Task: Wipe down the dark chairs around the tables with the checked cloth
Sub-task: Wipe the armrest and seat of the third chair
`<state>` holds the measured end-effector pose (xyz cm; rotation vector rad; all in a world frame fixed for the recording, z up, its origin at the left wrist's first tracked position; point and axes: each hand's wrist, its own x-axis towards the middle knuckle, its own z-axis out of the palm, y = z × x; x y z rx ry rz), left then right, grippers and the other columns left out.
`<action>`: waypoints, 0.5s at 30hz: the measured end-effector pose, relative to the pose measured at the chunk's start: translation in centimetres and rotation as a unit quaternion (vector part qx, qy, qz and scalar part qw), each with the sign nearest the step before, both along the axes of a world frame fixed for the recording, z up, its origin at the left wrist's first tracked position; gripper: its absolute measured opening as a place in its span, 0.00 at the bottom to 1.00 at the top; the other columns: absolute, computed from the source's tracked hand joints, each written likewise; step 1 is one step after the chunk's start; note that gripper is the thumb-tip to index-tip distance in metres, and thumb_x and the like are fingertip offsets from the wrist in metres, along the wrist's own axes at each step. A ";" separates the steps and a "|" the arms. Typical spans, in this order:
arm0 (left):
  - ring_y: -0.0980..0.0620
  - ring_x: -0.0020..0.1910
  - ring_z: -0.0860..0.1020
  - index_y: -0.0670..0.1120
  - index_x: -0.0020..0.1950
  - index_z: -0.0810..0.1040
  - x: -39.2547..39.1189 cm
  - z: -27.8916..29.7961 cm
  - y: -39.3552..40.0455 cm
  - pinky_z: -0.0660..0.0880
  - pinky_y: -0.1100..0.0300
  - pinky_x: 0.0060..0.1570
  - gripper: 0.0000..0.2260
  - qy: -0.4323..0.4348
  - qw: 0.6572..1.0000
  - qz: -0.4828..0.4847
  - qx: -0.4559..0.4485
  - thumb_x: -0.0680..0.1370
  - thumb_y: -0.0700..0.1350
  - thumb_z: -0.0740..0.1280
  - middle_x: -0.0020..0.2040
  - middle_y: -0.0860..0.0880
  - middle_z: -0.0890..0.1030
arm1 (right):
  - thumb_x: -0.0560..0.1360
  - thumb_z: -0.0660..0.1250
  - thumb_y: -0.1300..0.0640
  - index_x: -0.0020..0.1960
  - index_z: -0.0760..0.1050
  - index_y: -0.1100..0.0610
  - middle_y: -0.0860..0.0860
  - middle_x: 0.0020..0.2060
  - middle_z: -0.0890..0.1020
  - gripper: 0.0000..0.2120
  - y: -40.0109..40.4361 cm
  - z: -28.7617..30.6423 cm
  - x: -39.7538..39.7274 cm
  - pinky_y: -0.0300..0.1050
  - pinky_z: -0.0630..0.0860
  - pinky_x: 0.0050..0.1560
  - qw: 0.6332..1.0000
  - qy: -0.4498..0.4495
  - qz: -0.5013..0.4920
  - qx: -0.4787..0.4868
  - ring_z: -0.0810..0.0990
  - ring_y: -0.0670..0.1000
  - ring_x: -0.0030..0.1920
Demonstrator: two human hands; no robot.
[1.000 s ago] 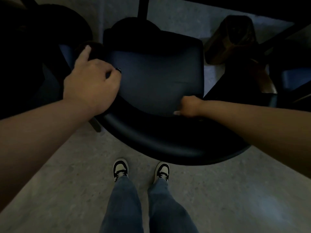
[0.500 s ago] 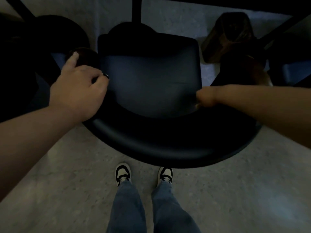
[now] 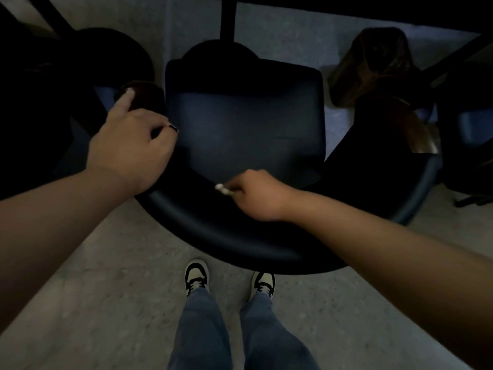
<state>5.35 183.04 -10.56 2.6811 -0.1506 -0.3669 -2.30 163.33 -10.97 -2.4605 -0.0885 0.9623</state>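
The chair (image 3: pixel 248 129) stands in the middle, its curved back nearest the person, whose shoes (image 3: pixel 197 275) are on the floor (image 3: pixel 93 303) just behind it. More chairs stand left (image 3: pixel 80 76) and right (image 3: pixel 469 124). A post (image 3: pixel 227 20) rises beyond the seat.

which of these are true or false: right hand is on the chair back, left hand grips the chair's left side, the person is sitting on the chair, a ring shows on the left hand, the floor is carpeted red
1. The right hand is at the chair back's top edge: true; a small pale bit of something shows at its fingertips.
2. The left hand grips the chair's left side: true.
3. The person is sitting on the chair: false. They stand behind it, shoes on the floor.
4. A ring shows on the left hand: true.
5. The floor is carpeted red: false. It is grey and speckled.
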 end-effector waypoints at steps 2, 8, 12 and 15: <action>0.54 0.77 0.53 0.56 0.61 0.79 0.1 0.0 0.1 0.57 0.50 0.73 0.29 0.002 1.000 -0.002 0.003 0.68 0.63 0.52 0.73 0.53 0.69 | 0.75 0.58 0.62 0.57 0.81 0.54 0.57 0.52 0.83 0.17 -1.6 2.3 -1.9 0.40 0.74 0.52 1.000 -0.005 -0.015 0.012 0.80 0.56 0.53; 0.53 0.78 0.52 0.58 0.59 0.80 0.1 0.6 -0.1 0.58 0.50 0.72 0.27 0.006 1.000 -0.012 -0.002 0.67 0.62 0.52 0.74 0.50 0.68 | 0.73 0.56 0.57 0.55 0.82 0.50 0.50 0.52 0.84 0.18 -1.3 6.0 -7.1 0.50 0.76 0.55 0.979 -0.152 -0.132 0.015 0.81 0.54 0.53; 0.53 0.78 0.52 0.56 0.58 0.80 -0.2 0.9 -0.1 0.57 0.51 0.73 0.26 0.007 1.000 -0.019 -0.014 0.68 0.60 0.53 0.72 0.52 0.71 | 0.73 0.54 0.54 0.52 0.83 0.55 0.54 0.49 0.84 0.20 5.5 6.0 -6.2 0.53 0.79 0.51 0.938 -0.258 -0.212 0.088 0.82 0.57 0.49; 0.54 0.78 0.51 0.55 0.60 0.80 -0.5 1.2 -0.2 0.57 0.54 0.72 0.25 0.006 1.000 -0.019 -0.018 0.69 0.58 0.53 0.74 0.52 0.69 | 0.77 0.57 0.57 0.59 0.79 0.57 0.57 0.56 0.81 0.16 7.6 5.0 -3.3 0.54 0.75 0.56 0.959 -0.201 -0.194 0.053 0.78 0.62 0.56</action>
